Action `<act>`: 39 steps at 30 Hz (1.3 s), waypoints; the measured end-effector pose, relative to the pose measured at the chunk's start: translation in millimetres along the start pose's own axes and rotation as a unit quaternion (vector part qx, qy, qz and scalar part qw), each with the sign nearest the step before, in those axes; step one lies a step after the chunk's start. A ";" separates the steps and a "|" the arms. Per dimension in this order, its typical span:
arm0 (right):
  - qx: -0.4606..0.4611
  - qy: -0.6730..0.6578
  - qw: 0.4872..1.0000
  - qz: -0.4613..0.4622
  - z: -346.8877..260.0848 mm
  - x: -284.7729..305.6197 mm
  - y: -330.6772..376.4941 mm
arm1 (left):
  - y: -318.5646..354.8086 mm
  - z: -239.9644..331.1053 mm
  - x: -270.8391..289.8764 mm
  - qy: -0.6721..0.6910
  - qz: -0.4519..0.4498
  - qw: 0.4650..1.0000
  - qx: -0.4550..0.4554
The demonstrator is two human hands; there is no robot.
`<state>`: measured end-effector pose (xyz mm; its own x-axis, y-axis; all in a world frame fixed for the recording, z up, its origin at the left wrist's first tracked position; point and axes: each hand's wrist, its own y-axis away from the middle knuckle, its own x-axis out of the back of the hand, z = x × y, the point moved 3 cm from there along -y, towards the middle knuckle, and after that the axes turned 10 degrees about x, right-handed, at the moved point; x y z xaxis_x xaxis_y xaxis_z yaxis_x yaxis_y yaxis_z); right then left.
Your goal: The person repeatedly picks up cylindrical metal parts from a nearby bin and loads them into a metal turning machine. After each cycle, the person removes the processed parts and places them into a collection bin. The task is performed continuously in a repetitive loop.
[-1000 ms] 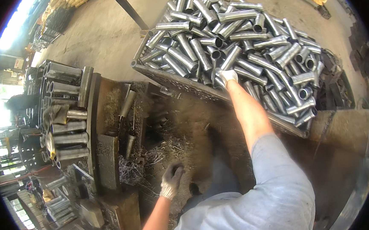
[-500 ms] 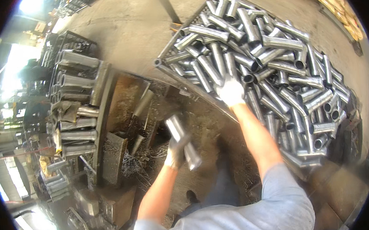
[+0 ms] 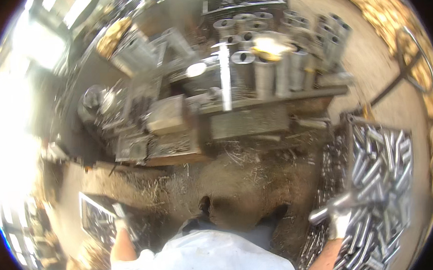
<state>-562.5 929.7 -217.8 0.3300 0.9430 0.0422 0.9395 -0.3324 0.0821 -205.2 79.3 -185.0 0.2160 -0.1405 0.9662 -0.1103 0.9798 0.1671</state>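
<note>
My left hand (image 3: 121,225), small and blurred, is out at the left over a dark bin. A short, bright metal tube (image 3: 118,210) stands at its fingertips, and the fingers look closed on it. At the right, my white-gloved right hand (image 3: 339,223) is wrapped round a shiny metal tube (image 3: 320,215) with a wider end pointing left. That tube is held above a large crate (image 3: 409,144) piled with similar metal tubes (image 3: 380,173). The far part of the held tube blends into the pile.
Ahead, a workbench (image 3: 274,101) carries several upright metal cylinders (image 3: 264,79) and a pale cloth (image 3: 270,46). A machine with metal blocks (image 3: 167,114) stands left of it. The bin (image 3: 82,210) at the left holds metal pieces. Shavings litter the floor (image 3: 239,178).
The view has swung left toward the bench. My left hand has carried its tube out to the bin at the left. My right hand has lifted a tube from the pile.
</note>
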 end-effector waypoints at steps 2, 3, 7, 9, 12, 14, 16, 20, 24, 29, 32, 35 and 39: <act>0.099 0.194 0.972 -0.084 -47.5 -98.7 40.3 | -58.1 -9.7 6.3 0.309 -0.033 0.950 -0.003; 0.074 0.203 0.968 -0.131 -64.2 -153.6 62.0 | -82.0 -4.4 5.3 0.411 -0.044 0.910 0.042; 0.229 0.022 0.885 -0.406 -126.0 -392.2 161.5 | -153.9 105.1 32.4 0.442 -0.103 0.891 -0.026; 0.206 -0.014 0.854 -0.477 -145.0 -487.9 201.3 | -148.8 161.5 58.7 0.516 -0.229 0.809 -0.164; 0.136 -0.065 0.856 -0.495 -171.7 -593.4 230.4 | -126.3 248.4 93.8 0.465 -0.286 0.782 -0.301; 0.203 0.015 0.858 -0.471 -184.8 -641.2 233.7 | -118.8 298.5 100.6 0.404 -0.304 0.804 -0.313; 0.269 0.153 0.843 -0.441 -183.9 -673.8 231.7 | -108.6 334.8 86.9 0.413 -0.371 0.773 -0.308; 0.314 0.172 0.860 -0.365 -160.8 -701.5 227.7 | -90.7 379.1 39.3 0.353 -0.328 0.762 -0.433; 0.375 0.274 0.759 -0.456 -190.0 -685.4 203.0 | -80.2 384.0 18.3 0.372 -0.352 0.735 -0.444; 0.322 0.262 0.733 -0.538 -318.5 -709.2 127.9 | -98.4 370.3 76.2 0.291 -0.397 0.701 -0.517; 0.398 0.200 0.694 -0.565 -351.8 -815.3 98.2 | -150.7 394.3 129.0 0.268 -0.073 0.759 -0.589; 0.287 0.474 0.599 -0.579 -305.1 -948.6 73.2 | -206.4 455.8 146.0 0.203 0.150 0.742 -0.621; 0.137 0.405 0.615 -0.663 -278.7 -984.4 68.1 | -262.7 503.1 141.8 0.174 0.262 0.724 -0.613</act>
<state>-848.8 -24.8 23.8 -0.7915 0.0306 0.6104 0.3505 0.8409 0.4123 -633.7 -269.8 6.7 0.7116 0.1311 0.6903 0.6335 0.3052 -0.7110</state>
